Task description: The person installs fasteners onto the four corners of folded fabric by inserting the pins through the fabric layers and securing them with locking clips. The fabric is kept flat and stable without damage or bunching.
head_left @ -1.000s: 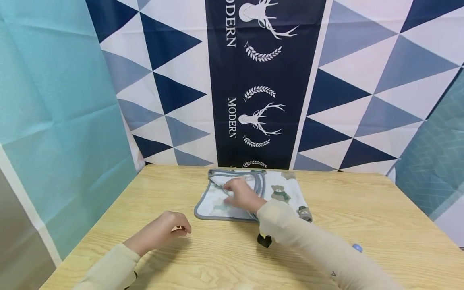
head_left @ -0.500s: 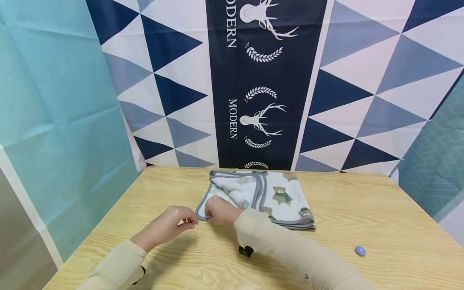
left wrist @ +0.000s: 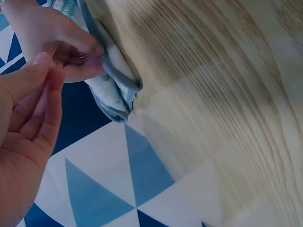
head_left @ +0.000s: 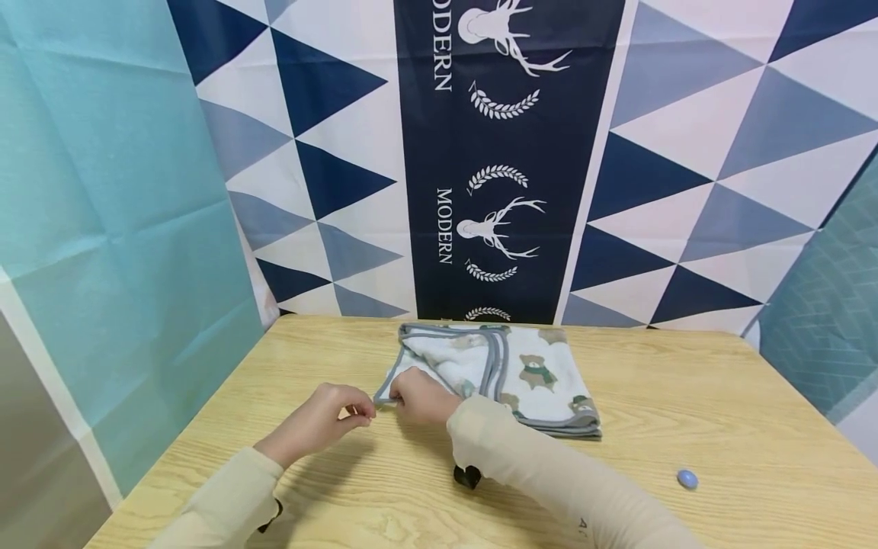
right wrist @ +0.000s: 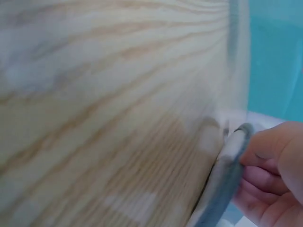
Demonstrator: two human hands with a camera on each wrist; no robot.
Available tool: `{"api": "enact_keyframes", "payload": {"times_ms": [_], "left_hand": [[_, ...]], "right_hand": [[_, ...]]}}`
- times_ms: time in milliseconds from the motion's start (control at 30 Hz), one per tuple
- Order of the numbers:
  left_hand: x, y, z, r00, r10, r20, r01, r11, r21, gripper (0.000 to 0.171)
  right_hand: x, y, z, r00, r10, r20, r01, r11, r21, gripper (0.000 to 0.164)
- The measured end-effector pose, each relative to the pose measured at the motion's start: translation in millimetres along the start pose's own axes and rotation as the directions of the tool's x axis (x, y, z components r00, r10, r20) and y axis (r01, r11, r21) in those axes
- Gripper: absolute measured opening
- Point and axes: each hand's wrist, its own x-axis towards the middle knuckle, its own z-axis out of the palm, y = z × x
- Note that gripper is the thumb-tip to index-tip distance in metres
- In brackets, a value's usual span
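A white blanket (head_left: 549, 366) with brown bears and grey trim lies folded at the back of the wooden table. My right hand (head_left: 421, 396) pinches its near edge close to the front left corner; in the right wrist view the thumb lies on the grey trim (right wrist: 222, 189) with the fingers (right wrist: 265, 184) curled by it. Just left of that corner, my left hand (head_left: 336, 415) hovers with loosely curled fingers. In the left wrist view its thumb and fingertips (left wrist: 56, 75) meet, with the blanket (left wrist: 111, 90) apart beyond them.
On the table (head_left: 617, 427), to the right, lies a small blue oval object (head_left: 687, 479). Patterned cloth (head_left: 494, 152) hangs right behind the table's back edge. A turquoise sheet (head_left: 137, 229) borders the left side.
My right hand has come from over the blanket down to its front left edge and taken hold there. The corner is slightly raised. My left hand has moved a little forward and right.
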Motion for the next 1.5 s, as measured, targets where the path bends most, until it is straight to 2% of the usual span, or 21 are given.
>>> {"api": "enact_keyframes", "payload": {"times_ms": [133, 267, 367, 467, 567, 700, 900, 1133, 1300, 1500], "left_hand": [[4.2, -4.4, 0.4, 0.995, -0.102, -0.022, 0.102, 0.995, -0.01, 0.004], [11.2, -8.5, 0.7, 0.98, -0.19, -0.05, 0.188, 0.981, -0.048, 0.003], [20.3, -11.5, 3.6, 0.969, -0.238, -0.065, 0.232, 0.969, -0.078, 0.003], [31.5, -13.6, 8.1, 0.965, -0.249, -0.083, 0.239, 0.965, -0.108, 0.002], [41.5, -14.7, 12.7, 0.965, -0.234, -0.114, 0.22, 0.967, -0.13, 0.002], [51.8, -15.4, 15.8, 0.956, -0.257, -0.141, 0.235, 0.96, -0.156, 0.003], [60.3, -19.6, 18.7, 0.948, -0.295, -0.118, 0.272, 0.945, -0.181, 0.007], [66.0, -25.2, 24.1, 0.938, -0.332, -0.102, 0.3, 0.922, -0.244, 0.004], [70.5, -25.7, 27.7, 0.932, -0.352, -0.087, 0.317, 0.907, -0.278, 0.005], [76.4, -27.2, 35.9, 0.924, -0.339, -0.177, 0.28, 0.915, -0.291, 0.004]], "right_hand": [[-0.5, 6.6, -6.5, 0.991, 0.12, -0.066, -0.11, 0.984, 0.138, 0.018], [0.6, 9.9, -17.6, 0.962, 0.254, -0.097, -0.22, 0.937, 0.273, 0.019], [0.8, 14.4, -24.9, 0.941, 0.317, -0.122, -0.267, 0.912, 0.311, 0.02], [-0.8, 19.7, -31.6, 0.924, 0.355, -0.14, -0.297, 0.9, 0.32, 0.022], [-3.7, 22.9, -38.7, 0.918, 0.369, -0.146, -0.308, 0.895, 0.324, 0.024], [-5.8, 22.8, -46.5, 0.915, 0.374, -0.155, -0.309, 0.892, 0.329, 0.023], [-7.0, 21.2, -51.3, 0.911, 0.377, -0.17, -0.305, 0.891, 0.336, 0.022], [-10.7, 19.5, -51.3, 0.925, 0.332, -0.187, -0.264, 0.912, 0.314, 0.021], [-13.1, 17.3, -51.7, 0.927, 0.323, -0.189, -0.254, 0.914, 0.317, 0.021], [-14.3, 15.2, -49.9, 0.935, 0.31, -0.172, -0.239, 0.91, 0.339, 0.022]]}}
